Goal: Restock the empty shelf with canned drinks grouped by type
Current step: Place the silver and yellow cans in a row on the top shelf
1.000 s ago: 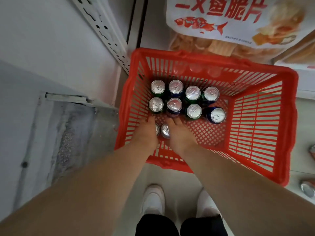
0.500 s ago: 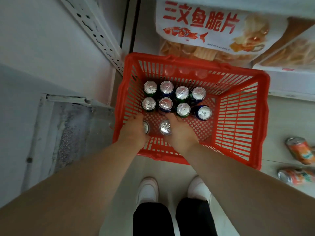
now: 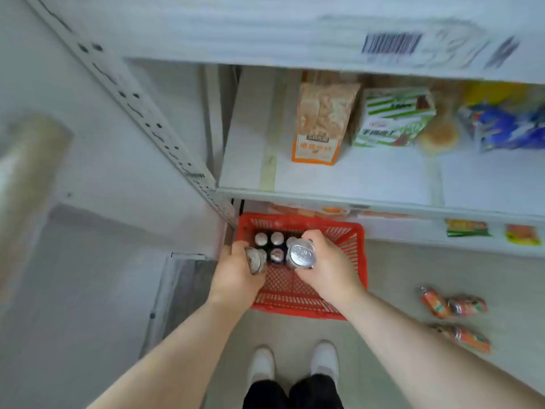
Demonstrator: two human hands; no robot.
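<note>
While both arms reach in from the bottom edge of the frame, the left hand (image 3: pixel 236 276) curls round a silver-topped can (image 3: pixel 256 261) just left of centre, with the lid tilted toward the camera. The right hand (image 3: pixel 327 270) grips a second can (image 3: pixel 300 256) right beside it, lid facing up. Both cans are held over the red plastic basket (image 3: pixel 358 261), which sits on the pale floor at the centre of the frame, close against the foot of the white shelving. Several more cans (image 3: pixel 277 239) stand upright in the basket's upper left corner; only their silver lids show clearly, and the dark sides are too blurred to tell by type. Above the basket, a white shelf board (image 3: pixel 354 175) runs across the upper right of the frame, with an orange snack bag (image 3: pixel 320 125), a green-and-white striped box (image 3: pixel 392 119) and blue packets (image 3: pixel 507 128) standing toward its back. Near the right edge, orange cans (image 3: pixel 454 305) lie on their sides on the floor, well apart from the basket. White shoes (image 3: pixel 262 364) show at bottom centre.
</note>
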